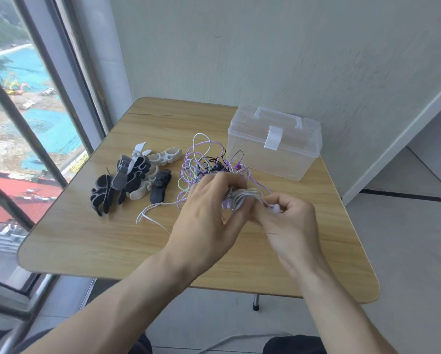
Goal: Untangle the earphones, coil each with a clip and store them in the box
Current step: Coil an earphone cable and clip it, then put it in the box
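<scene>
Gripping a small grey coil of cord point(242, 199), the left hand point(209, 213) sits over the middle of the table point(86, 241), its back to the camera, fingers curled round the bundle and the thumb reaching toward the other hand. We note the right hand point(288, 221) close beside it, knuckles up, fingers folded in and pinching a white earbud point(275, 208) at the end of that cord. Both forearms come in from the lower edge and converge above the table's near half.

Just behind the hands we find the tangle of earphones point(206, 159), purple, white, green and black leads looped over one another, with a white strand point(147, 213) trailing out to the left on the wood. We cannot tell which leads in the tangle join the coil.

Left of the tangle lies a heap of clips point(130, 180), black, grey and off-white. At the far right corner stands the clear plastic box point(273, 144), lid down, white latch facing us. A window point(22, 111) runs along the left side.
</scene>
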A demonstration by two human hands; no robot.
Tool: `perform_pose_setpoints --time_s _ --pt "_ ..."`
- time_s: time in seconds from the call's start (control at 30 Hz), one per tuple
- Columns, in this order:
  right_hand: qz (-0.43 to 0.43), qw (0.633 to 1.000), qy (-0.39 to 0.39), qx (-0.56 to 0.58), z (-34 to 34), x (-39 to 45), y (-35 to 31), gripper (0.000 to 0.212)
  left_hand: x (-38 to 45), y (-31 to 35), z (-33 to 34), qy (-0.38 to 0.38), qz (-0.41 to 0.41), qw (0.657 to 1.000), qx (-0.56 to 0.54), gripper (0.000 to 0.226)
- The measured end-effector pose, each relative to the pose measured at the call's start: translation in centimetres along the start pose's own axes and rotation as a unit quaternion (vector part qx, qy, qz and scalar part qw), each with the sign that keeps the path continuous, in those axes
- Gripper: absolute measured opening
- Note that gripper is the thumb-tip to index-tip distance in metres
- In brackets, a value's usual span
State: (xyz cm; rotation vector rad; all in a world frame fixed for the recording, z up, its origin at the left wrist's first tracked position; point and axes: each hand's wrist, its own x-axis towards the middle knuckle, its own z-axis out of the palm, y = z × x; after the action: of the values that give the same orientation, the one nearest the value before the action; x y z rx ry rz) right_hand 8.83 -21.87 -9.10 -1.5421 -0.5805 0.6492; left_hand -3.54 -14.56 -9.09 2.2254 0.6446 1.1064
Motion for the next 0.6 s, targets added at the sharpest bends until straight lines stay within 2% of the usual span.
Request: perform_pose_setpoints --time_s 0.07,0.1,0.23,0.37,0.5,0.6 --pt "-0.05 0.997 0.05 -0.037 -0.3 0.2 -0.2 0.015 0.0 -0.4 0.3 0.019 0.066 0.996 0.062 0.02" --pt "-0.077 0.993 0.066 -0.053 -0.3 0.2 -0.1 0.015 -0.1 -0.5 0.4 0.019 0.073 0.994 0.073 0.023" --pt "-0.172 0.98 0.081 -0.065 0.3 -0.4 0.2 0.028 -0.2 -0.4 0.5 -0.004 0.016 0.995 0.095 0.038" --pt "-0.261 0.958 0.077 -0.09 1.2 -0.7 0.3 0.032 -0.1 -0.6 0.6 0.02 -0.008 0.991 0.135 0.047" --pt "-0.28 0.95 0.084 -0.108 2.0 -1.0 0.7 0.023 0.1 -0.6 0.6 0.03 -0.041 0.991 0.12 0.05" --pt "-0.269 0.953 0.09 -0.107 2.1 -1.3 0.7 0.02 0.0 -0.5 0.6 0.03 -0.055 0.993 0.095 0.044"
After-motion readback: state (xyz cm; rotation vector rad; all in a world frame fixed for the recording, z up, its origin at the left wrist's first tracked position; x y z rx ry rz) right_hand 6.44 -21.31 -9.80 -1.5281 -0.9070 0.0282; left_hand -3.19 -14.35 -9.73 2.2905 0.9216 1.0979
